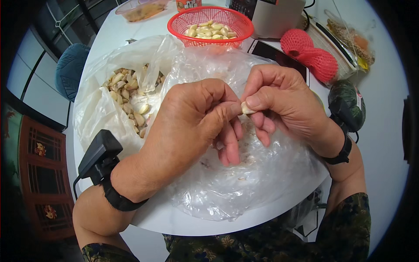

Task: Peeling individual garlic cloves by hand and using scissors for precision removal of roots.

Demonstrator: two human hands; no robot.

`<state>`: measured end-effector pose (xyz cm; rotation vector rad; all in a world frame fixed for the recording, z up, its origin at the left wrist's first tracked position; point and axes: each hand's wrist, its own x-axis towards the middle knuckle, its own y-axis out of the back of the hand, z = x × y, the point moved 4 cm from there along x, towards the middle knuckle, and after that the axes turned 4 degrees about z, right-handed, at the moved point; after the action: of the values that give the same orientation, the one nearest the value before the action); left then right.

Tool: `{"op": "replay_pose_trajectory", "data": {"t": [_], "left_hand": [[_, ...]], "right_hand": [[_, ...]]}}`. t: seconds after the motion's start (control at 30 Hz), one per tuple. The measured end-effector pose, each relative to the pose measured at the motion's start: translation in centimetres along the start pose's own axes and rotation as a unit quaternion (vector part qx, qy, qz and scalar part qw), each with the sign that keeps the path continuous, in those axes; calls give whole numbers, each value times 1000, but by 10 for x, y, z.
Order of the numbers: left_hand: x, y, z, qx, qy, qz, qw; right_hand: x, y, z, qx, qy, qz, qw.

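Observation:
A pale garlic clove (247, 108) is pinched between the thumb and forefinger of my right hand (281, 101). My left hand (199, 118) meets it there, its thumb and forefinger tips closed at the clove's left end. Both hands are above a clear plastic bag (262, 183) spread flat, with bits of skin on it. To the left, unpeeled garlic cloves (122, 85) lie in an opened whitish plastic bag (108, 121). Peeled cloves (212, 30) fill the bottom of a red plastic basket (211, 42) beyond my hands.
A smartphone (281, 59) lies beyond my right hand, beside red foam fruit netting (309, 55). A dark green round fruit (347, 104) sits near my right wrist. Along the far side stand a grey-white appliance (278, 19) and a clear plastic food container (140, 12).

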<state>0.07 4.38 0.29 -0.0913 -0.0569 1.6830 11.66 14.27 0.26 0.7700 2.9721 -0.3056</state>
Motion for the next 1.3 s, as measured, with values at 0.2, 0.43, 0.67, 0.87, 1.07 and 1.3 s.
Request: {"op": "replay_pose_trajectory", "data": {"t": [0.2,0.43,0.67,0.87,1.07,1.3], "left_hand": [[0,0,0,39,-2,-2,999],[-2,-2,0,85,-21,4,996],[-2,-2,1,135,-19,12,991],[-1,2,3,123,-24,10,992],[0,3,2,94,-23,28,995],[-1,2,3,115,7,56,992]], "right_hand": [[2,0,3,5,-6,1,1000],[1,0,4,10,-14,-3,1000],[1,-1,5,-8,-9,7,1000],[0,-6,6,25,10,3,1000],[1,-3,6,31,10,-6,999],[-1,-7,4,-37,36,13,999]]}}
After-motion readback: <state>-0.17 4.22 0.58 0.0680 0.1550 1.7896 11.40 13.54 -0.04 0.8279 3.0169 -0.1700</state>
